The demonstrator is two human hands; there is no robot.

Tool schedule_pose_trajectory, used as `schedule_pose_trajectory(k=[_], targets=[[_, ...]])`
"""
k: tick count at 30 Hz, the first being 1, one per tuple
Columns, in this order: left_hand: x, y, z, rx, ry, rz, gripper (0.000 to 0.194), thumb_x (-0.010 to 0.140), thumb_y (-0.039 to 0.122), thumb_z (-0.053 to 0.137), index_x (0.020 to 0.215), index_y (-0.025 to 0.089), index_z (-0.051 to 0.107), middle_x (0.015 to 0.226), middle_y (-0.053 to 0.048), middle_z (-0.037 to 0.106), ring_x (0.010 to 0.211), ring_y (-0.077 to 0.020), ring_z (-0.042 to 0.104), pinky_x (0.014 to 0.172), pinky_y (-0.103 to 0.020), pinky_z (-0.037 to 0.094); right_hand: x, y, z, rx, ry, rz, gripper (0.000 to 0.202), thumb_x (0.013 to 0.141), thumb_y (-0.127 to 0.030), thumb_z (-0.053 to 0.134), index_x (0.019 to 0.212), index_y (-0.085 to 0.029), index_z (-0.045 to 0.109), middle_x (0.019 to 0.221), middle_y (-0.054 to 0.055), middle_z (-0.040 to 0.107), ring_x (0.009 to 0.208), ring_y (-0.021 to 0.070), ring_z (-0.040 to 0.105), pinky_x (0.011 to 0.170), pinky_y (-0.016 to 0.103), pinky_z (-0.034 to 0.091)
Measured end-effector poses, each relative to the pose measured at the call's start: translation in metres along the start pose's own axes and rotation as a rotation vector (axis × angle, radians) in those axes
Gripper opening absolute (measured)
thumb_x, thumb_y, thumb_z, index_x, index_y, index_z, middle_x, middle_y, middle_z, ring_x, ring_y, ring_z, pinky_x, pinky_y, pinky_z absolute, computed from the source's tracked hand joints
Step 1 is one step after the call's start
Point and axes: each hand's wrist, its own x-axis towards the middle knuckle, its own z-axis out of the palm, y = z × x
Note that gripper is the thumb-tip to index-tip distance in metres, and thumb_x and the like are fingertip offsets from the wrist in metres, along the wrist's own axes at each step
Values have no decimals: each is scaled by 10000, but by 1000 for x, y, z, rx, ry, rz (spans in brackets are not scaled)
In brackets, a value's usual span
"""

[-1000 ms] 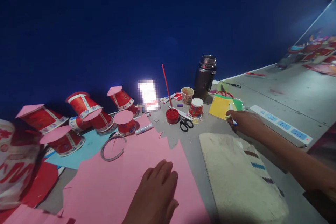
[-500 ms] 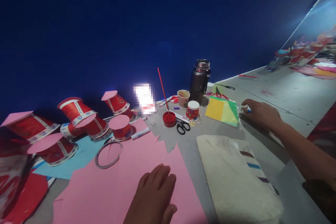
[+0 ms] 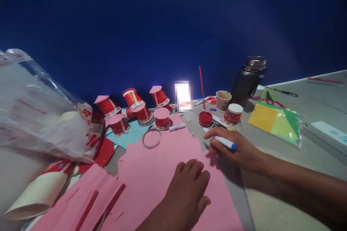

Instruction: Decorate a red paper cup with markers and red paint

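My left hand (image 3: 188,187) lies palm down on a large sheet of pink paper (image 3: 146,177), its fingers stretched out. In my right hand (image 3: 238,151) is a white marker (image 3: 224,142) with a blue end, gripped between thumb and fingers above the sheet's right edge. Close to that hand are a small tub of red paint (image 3: 205,122) with a red stick standing in it and the scissors, mostly hidden behind my fingers. A thin grey ring (image 3: 144,143) rests at the sheet's far left part, beside another marker (image 3: 177,127).
Several red paper cups, one with a pink disc (image 3: 161,113), stand at the far left. A plastic bag (image 3: 54,115) and stacked cups (image 3: 38,195) fill the left side. Behind are a dark flask (image 3: 248,79), a coloured packet (image 3: 273,121) and a power strip (image 3: 329,133).
The view has turned left. My right hand has come from the far right to the pink paper, carrying the marker. My left hand still rests on the sheet.
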Motion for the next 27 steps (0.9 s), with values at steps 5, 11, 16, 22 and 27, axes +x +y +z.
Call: schedule_pose_trajectory(k=[5, 11, 16, 22, 27], targets=[[-4, -3, 3, 34, 62, 43, 398, 918, 379, 825, 1202, 259, 573, 1476, -59, 601, 1382, -308, 524, 1099, -491, 438, 6, 32, 53, -309, 85, -332, 244, 952, -226, 609, 1181, -204, 690, 863, 65, 810, 738, 235, 758, 670, 335, 515], [-4, -7, 11, 43, 188, 14, 142, 960, 281, 744, 1020, 220, 630, 1206, -56, 681, 1170, -264, 616, 978, -434, 498, 5, 56, 51, -447, 19, -435, 197, 938, -176, 608, 1113, -190, 698, 804, 74, 780, 666, 221, 691, 616, 320, 418], [3, -19, 17, 83, 388, -141, 43, 964, 207, 680, 923, 214, 671, 1027, -39, 700, 969, -221, 631, 837, -379, 489, 6, 46, 44, -559, -186, -455, 196, 847, -182, 686, 1040, -214, 699, 761, 41, 734, 638, 202, 621, 589, 304, 299], [2, -61, -14, 244, 566, -568, 273, 1035, 115, 465, 944, 185, 713, 1019, -113, 697, 992, -277, 617, 820, -418, 445, 6, 50, 46, -541, -150, -464, 116, 985, -227, 593, 1044, -212, 691, 744, 36, 707, 627, 183, 585, 594, 314, 239], [0, -96, -27, 285, 583, -758, 290, 1053, 157, 447, 1029, 168, 736, 1060, -126, 668, 1000, -277, 622, 744, -372, 419, 5, 59, 47, -540, -173, -426, 138, 971, -260, 610, 1071, -225, 698, 764, 40, 714, 652, 185, 590, 600, 311, 232]])
